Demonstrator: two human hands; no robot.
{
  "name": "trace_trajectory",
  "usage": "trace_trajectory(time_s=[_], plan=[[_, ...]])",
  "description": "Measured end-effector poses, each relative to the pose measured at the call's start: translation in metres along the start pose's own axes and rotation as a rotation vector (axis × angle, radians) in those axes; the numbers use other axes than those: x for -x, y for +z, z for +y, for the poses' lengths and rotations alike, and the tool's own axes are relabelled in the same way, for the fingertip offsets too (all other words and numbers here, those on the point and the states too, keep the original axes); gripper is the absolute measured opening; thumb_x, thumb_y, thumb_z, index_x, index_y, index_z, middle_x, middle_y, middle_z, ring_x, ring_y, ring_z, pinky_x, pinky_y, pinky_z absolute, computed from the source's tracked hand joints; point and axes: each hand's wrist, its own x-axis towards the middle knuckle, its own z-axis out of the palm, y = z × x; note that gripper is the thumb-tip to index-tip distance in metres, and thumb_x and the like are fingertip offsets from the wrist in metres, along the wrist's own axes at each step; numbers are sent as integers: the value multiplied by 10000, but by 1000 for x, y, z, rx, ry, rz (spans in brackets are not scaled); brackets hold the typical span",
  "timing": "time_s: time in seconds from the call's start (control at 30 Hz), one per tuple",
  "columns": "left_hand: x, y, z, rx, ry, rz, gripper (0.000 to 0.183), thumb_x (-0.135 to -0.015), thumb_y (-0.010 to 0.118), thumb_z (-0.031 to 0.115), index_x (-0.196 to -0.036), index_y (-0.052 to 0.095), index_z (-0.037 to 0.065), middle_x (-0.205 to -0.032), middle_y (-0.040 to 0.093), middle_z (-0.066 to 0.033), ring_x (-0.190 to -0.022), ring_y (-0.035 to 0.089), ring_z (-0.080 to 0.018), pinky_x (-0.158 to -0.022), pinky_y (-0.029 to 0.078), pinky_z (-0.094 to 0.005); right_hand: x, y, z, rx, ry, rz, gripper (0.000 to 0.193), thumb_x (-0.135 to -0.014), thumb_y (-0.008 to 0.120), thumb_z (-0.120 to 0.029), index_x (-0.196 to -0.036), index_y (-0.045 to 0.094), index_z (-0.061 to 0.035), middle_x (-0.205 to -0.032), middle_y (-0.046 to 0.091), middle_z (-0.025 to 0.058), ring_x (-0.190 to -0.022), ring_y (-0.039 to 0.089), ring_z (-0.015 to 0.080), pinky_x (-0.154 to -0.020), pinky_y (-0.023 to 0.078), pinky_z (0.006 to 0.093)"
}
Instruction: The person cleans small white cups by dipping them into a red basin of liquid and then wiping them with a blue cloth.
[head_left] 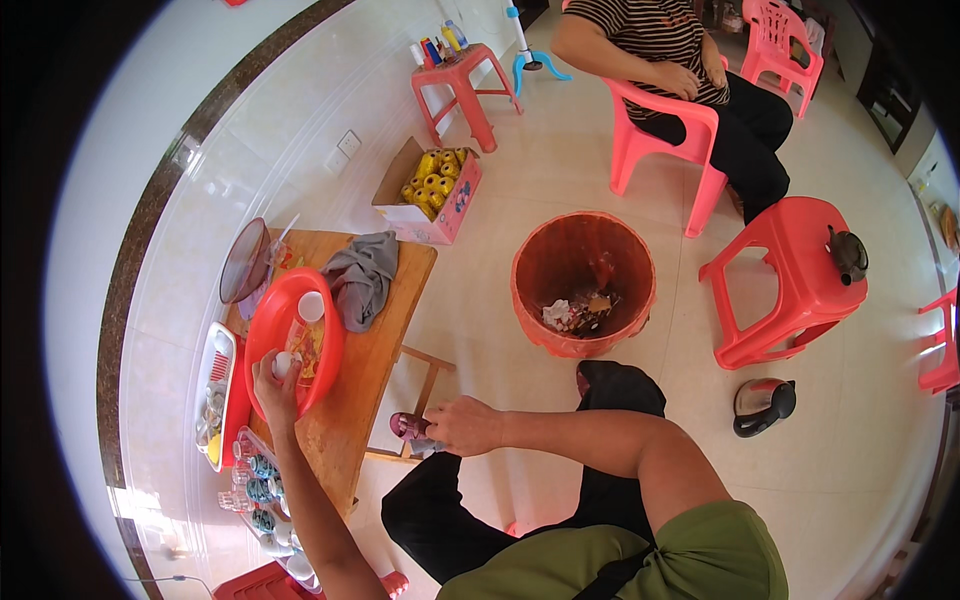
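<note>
Left grip (274, 388) around white cup (283, 365), right grip (466, 425) around maroon object (407, 426); wooden table (345, 430), tiled floor (850, 490).

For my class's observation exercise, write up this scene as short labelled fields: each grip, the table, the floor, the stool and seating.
Left grip: holding a small white cup-like item at the red basin
Right grip: holding a dark purplish item, kind unclear
Wooden table: bears the basin and a grey cloth
Floor: orange-red bin containing litter; kettle
Red stool: dark teapot on top
Seating: person in striped shirt on a pink chair
</note>
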Motion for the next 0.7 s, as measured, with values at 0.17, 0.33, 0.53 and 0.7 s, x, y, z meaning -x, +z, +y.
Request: trace_trajectory(time_s=[0.17, 0.33, 0.53, 0.7], plan=[[0, 0, 0, -9, 0, -6, 400, -733, 755, 177, -1053, 593, 1, -901, 550, -143, -801, 569, -281, -714, 471, -363, 0, -3, -1, -16, -10, 13, 227, -723, 683, -222, -878, 623, -69, -925, 567, 94, -854, 589, 283, -679, 501, 394], [-1, -1, 0, -26, -20, -20, 401, -731, 756, 177, -1055, 595, 4, -902, 552, -142, -803, 570, -281, -715, 471, -362, 0, -3, -2, -15, -7, 18, 216, -736, 681, -232, -873, 640, -71, -908, 580, 98, -846, 596, 289, -683, 499, 390], [0, 0, 3, -17, -12, -17, 401, -731, 756, 173, -1057, 595, 4, -895, 552, -142, -798, 568, -278, -714, 470, -361, 0, 0, 0, -6, -6, 5, 214, -714, 664, -206, -855, 590, -63, -940, 547, 85, -850, 575, 265, -660, 505, 392], [0, -1, 1, -26, -4, -15, 402, -735, 754, 180, -1057, 593, 1, -892, 550, -144, -799, 567, -279, -714, 469, -363, 0, 0, -1, 4, -7, 19, 219, -734, 684, -241, -860, 646, -66, -903, 583, 97, -853, 595, 290, -685, 499, 386]])
